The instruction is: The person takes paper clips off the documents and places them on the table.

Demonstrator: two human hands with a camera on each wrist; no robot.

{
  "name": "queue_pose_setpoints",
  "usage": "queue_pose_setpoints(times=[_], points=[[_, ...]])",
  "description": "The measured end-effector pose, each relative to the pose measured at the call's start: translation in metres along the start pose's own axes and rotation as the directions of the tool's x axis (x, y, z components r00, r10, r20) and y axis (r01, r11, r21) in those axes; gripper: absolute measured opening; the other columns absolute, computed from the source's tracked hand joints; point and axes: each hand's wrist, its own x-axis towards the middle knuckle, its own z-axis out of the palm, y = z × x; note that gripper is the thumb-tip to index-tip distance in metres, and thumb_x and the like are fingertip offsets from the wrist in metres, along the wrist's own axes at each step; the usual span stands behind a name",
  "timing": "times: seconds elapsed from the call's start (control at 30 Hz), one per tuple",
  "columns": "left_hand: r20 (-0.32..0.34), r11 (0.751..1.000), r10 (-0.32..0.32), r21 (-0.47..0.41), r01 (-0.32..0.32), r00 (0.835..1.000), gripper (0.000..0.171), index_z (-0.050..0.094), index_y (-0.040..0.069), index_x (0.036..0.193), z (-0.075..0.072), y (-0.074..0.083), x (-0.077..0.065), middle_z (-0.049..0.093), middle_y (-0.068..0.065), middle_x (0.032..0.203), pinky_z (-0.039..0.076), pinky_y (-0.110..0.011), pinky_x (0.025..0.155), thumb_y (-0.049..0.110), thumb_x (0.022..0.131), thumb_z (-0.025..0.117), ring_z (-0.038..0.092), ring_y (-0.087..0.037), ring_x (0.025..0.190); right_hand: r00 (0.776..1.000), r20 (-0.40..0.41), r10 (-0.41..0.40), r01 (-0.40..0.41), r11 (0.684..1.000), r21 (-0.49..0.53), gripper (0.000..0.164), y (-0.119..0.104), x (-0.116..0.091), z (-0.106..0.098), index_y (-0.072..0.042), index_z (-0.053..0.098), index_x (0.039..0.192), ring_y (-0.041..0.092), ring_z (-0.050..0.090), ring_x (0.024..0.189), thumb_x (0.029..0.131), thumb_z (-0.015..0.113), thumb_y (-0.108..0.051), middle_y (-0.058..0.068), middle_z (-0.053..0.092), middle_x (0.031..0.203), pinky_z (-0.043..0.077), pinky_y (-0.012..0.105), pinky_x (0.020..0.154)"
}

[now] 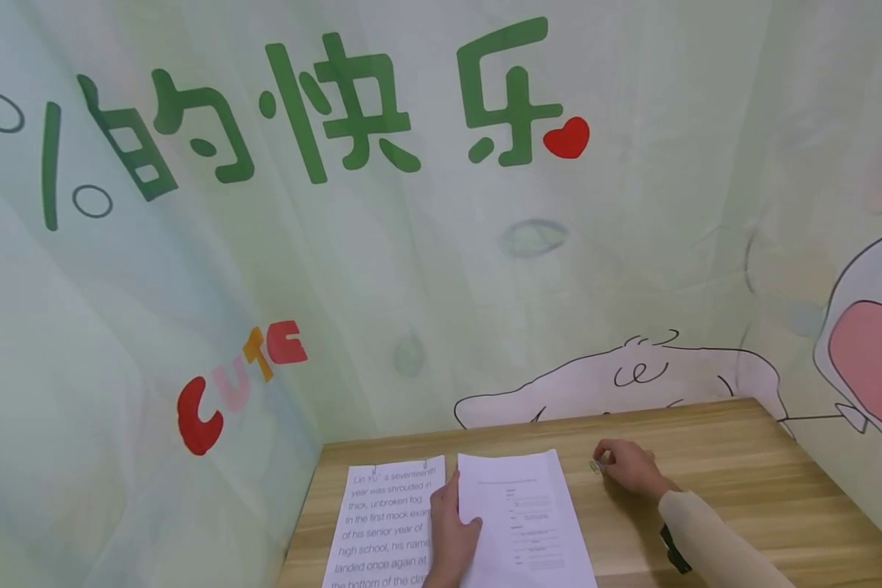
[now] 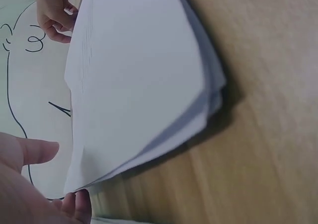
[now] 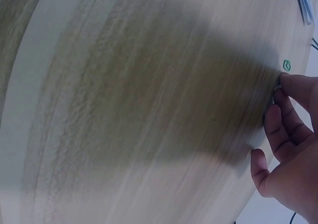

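Note:
My left hand (image 1: 454, 535) lies along the left edge of a stack of printed sheets (image 1: 518, 510), thumb spread away from the fingers. In the left wrist view the fingertips (image 2: 82, 204) touch the edge of that stack, whose loose corners fan out slightly. To the right of the papers, my right hand (image 1: 632, 469) is low over the tabletop, its thumb and fingertips pinching a small paper clip mostly hidden by them. A green paper clip (image 3: 286, 65) lies just beyond the thumb tip in the right wrist view.
Left of the stack lies a large-print sheet (image 1: 382, 523) with two paper clips along its top edge. Both papers lie on a wood-grain table (image 1: 676, 433). A printed curtain (image 1: 426, 286) hangs behind the table and along its left side.

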Motion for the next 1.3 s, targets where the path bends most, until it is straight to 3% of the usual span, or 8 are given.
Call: queue_pose_setpoints(times=[0.27, 0.43, 0.53, 0.77, 0.9, 1.13, 1.3], points=[[-0.041, 0.999, -0.001, 0.040, 0.002, 0.999, 0.087, 0.051, 0.000, 0.152, -0.017, 0.003, 0.001, 0.052, -0.027, 0.140, 0.050, -0.059, 0.110, -0.010, 0.071, 0.079, 0.059, -0.042, 0.123, 1.000, -0.005, -0.015, 0.015, 1.000, -0.008, 0.009, 0.003, 0.001, 0.002, -0.013, 0.071, 0.100, 0.017, 0.055, 0.073, 0.093, 0.073, -0.007, -0.003, 0.064, 0.079, 0.041, 0.047, 0.077], [-0.077, 0.996, 0.052, 0.070, -0.047, 0.996, 0.084, 0.052, -0.003, 0.150, -0.041, -0.009, 0.008, 0.055, -0.029, 0.137, 0.054, -0.056, 0.099, -0.011, 0.070, 0.077, 0.061, -0.036, 0.109, 1.000, -0.010, -0.012, 0.012, 1.000, -0.008, 0.008, 0.003, 0.001, 0.002, -0.012, 0.069, 0.100, 0.017, 0.055, 0.072, 0.093, 0.074, -0.010, -0.003, 0.063, 0.077, 0.041, 0.046, 0.077], [-0.086, 0.989, 0.091, 0.123, -0.080, 0.992, 0.083, 0.052, -0.006, 0.148, -0.060, -0.020, 0.015, 0.056, -0.031, 0.133, 0.053, -0.059, 0.102, -0.010, 0.070, 0.079, 0.062, -0.040, 0.110, 1.000, -0.014, -0.011, 0.011, 1.000, -0.011, 0.008, 0.003, 0.001, 0.002, -0.012, 0.069, 0.100, 0.017, 0.055, 0.072, 0.094, 0.074, -0.011, -0.003, 0.063, 0.078, 0.041, 0.045, 0.076], [-0.032, 0.981, 0.008, 0.192, -0.001, 0.999, 0.084, 0.042, -0.009, 0.154, -0.106, -0.032, 0.033, 0.048, -0.038, 0.140, 0.040, -0.066, 0.118, -0.006, 0.078, 0.078, 0.051, -0.055, 0.132, 1.000, -0.026, -0.008, 0.008, 1.000, 0.002, 0.008, 0.004, -0.002, 0.002, -0.012, 0.069, 0.099, 0.018, 0.054, 0.072, 0.094, 0.075, -0.010, -0.002, 0.062, 0.076, 0.039, 0.045, 0.076], [-0.007, 0.977, -0.022, 0.214, 0.023, 1.000, 0.086, 0.037, -0.012, 0.155, -0.126, -0.031, 0.038, 0.046, -0.039, 0.144, 0.038, -0.069, 0.119, -0.007, 0.080, 0.077, 0.047, -0.057, 0.136, 1.000, -0.014, 0.011, -0.011, 1.000, 0.007, 0.009, 0.003, -0.001, 0.002, -0.012, 0.068, 0.100, 0.018, 0.054, 0.072, 0.094, 0.075, -0.011, -0.002, 0.062, 0.077, 0.039, 0.047, 0.079], [-0.025, 0.969, -0.070, 0.235, 0.074, 0.997, 0.085, 0.033, -0.010, 0.158, -0.138, -0.036, 0.040, 0.042, -0.039, 0.145, 0.046, -0.067, 0.112, -0.007, 0.083, 0.075, 0.054, -0.054, 0.128, 1.000, -0.020, 0.010, -0.010, 1.000, 0.008, 0.009, 0.005, 0.000, 0.001, -0.012, 0.068, 0.099, 0.018, 0.053, 0.071, 0.094, 0.075, -0.010, -0.002, 0.061, 0.076, 0.039, 0.048, 0.079], [-0.026, 0.961, -0.098, 0.255, 0.102, 0.995, 0.087, 0.034, -0.010, 0.157, -0.142, -0.042, 0.038, 0.040, -0.042, 0.148, 0.038, -0.070, 0.118, -0.009, 0.080, 0.075, 0.047, -0.058, 0.135, 1.000, -0.015, 0.003, -0.002, 1.000, 0.022, 0.010, 0.006, -0.001, 0.001, -0.013, 0.068, 0.098, 0.018, 0.054, 0.072, 0.092, 0.076, -0.009, -0.002, 0.061, 0.076, 0.039, 0.048, 0.079]])
